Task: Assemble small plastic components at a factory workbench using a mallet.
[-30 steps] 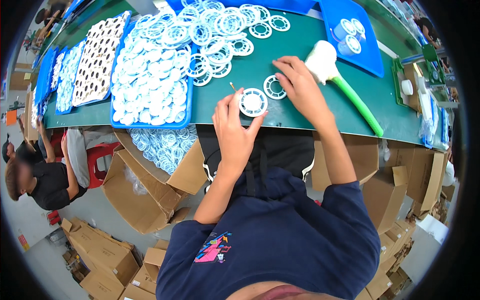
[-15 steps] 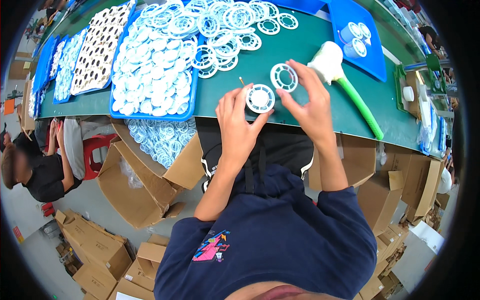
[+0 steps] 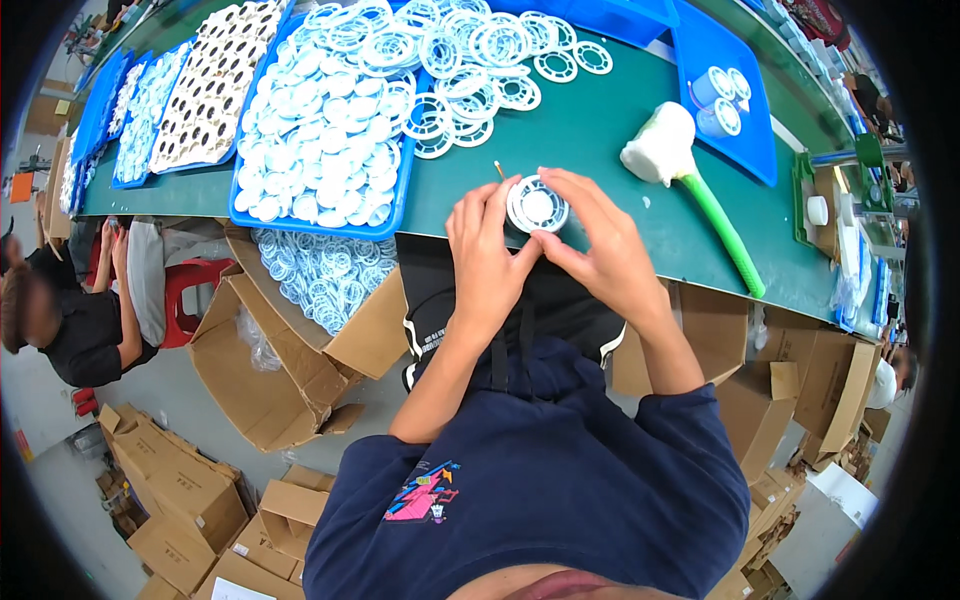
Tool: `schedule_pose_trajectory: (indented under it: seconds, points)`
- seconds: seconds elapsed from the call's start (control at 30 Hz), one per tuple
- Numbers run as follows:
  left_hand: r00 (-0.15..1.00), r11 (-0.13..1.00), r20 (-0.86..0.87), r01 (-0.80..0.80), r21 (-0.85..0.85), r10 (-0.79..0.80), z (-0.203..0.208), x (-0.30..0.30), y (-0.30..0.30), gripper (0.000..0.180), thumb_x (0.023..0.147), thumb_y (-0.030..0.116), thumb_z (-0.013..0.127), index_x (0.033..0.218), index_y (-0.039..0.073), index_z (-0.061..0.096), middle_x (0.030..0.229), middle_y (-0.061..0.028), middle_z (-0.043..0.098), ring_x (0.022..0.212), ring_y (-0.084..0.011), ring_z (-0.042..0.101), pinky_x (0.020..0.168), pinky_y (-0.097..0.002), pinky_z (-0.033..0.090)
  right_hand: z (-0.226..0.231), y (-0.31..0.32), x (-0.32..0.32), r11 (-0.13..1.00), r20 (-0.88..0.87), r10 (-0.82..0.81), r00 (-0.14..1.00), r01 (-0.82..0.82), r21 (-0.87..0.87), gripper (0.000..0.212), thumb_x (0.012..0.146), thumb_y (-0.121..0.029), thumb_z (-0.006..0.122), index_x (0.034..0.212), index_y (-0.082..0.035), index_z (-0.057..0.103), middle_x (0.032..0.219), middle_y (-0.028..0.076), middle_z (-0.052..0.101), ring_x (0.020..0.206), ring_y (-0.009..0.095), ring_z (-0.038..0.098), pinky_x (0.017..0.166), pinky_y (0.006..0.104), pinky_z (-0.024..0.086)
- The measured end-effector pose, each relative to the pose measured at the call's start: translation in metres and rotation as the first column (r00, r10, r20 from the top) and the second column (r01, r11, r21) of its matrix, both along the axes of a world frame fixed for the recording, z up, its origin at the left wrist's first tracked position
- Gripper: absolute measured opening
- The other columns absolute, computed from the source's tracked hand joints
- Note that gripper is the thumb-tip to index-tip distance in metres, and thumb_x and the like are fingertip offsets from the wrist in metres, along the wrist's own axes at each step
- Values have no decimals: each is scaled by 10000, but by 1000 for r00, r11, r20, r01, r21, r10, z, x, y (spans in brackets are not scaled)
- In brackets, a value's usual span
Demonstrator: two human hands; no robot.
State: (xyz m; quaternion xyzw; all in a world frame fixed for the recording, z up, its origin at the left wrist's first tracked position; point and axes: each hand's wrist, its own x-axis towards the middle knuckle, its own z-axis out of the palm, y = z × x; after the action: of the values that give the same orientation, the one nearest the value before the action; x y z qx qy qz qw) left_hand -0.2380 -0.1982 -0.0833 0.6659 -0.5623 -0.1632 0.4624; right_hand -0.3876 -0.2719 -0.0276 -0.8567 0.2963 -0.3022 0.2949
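Observation:
Close to the table's front edge, a round white part (image 3: 538, 207) stands between both hands. My left hand (image 3: 484, 238) is curled around its left side, thumb at the near edge. From the other side my right hand (image 3: 606, 238) presses a white slotted ring (image 3: 545, 203) down onto its top, fingers at the far rim and thumb in front. A thin copper-coloured end (image 3: 499, 170) sticks out beyond my left fingertips. To the right lies a mallet with a white head (image 3: 660, 145) and green handle (image 3: 724, 235). The part's underside is hidden.
A blue tray (image 3: 318, 228) of white round caps stands at left, beside a pile of slotted rings (image 3: 470, 95). White cylinders (image 3: 718, 118) stand in a blue tray (image 3: 752, 160) at right. Open cartons (image 3: 270, 375) flank me below the table; a person (image 3: 95, 330) sits far left.
My right hand has moved left and brought the slotted ring from beside the round part onto its top. Both hands now close around the part. The view has shifted slightly.

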Motion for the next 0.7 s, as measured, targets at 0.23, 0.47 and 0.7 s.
schedule_pose_trajectory:
  seconds: [0.23,0.47,0.7]
  points:
    - [1000,1000,5,-5,-12,5,-2,-2,-1,691,773,112,823,1416,77,572,1272,-145,562,1230,-358,525,1075,-476,367,0,3,5,998,-13,6,1000,-7,-67,562,848,-65,802,1354,18,571,1353,229,630,1210,421,642,982,446,557]
    - [1000,1000,-2,-5,-18,5,-4,-3,0,710,777,113,822,1434,72,555,1278,-149,557,1251,-366,512,1101,-484,352,2,4,6,998,-11,14,1000,-15,-63,556,848,-56,795,1350,22,570,1348,231,628,1193,424,647,963,450,567]
    - [995,992,-28,-94,-82,92,-6,-15,0,770,815,187,843,1475,4,490,1290,-197,590,1231,-386,548,1082,-509,382,2,7,8,999,15,-21,1000,21,35,546,857,-58,788,1351,26,571,1345,229,631,1137,420,673,908,440,590]
